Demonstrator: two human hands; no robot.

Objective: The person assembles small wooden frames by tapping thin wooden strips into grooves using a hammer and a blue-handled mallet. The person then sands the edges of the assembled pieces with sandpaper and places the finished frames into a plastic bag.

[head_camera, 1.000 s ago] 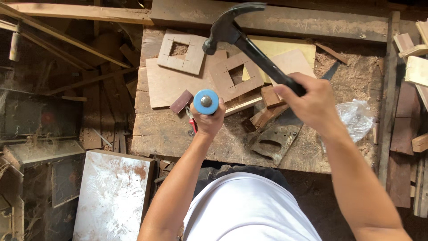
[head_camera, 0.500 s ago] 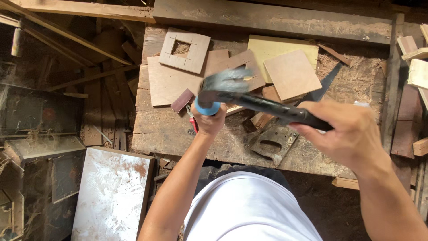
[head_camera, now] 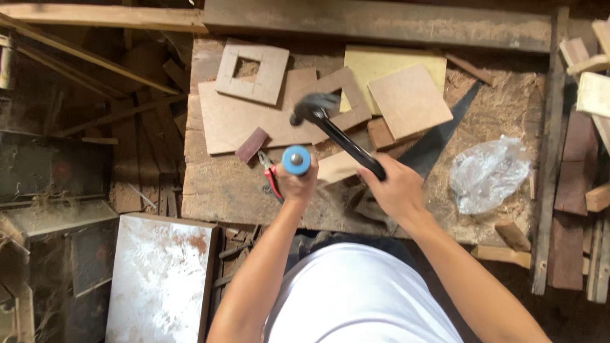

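Hammer above blue-capped tool, pliers beside, boards around

hammer has lifted, seemingly, off the blue-capped tool.

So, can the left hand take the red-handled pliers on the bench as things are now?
Probably not at once. The left hand is closed around a blue-capped tool, so its fingers are not free. The pliers lie right beside it on the bench, with nothing covering them.
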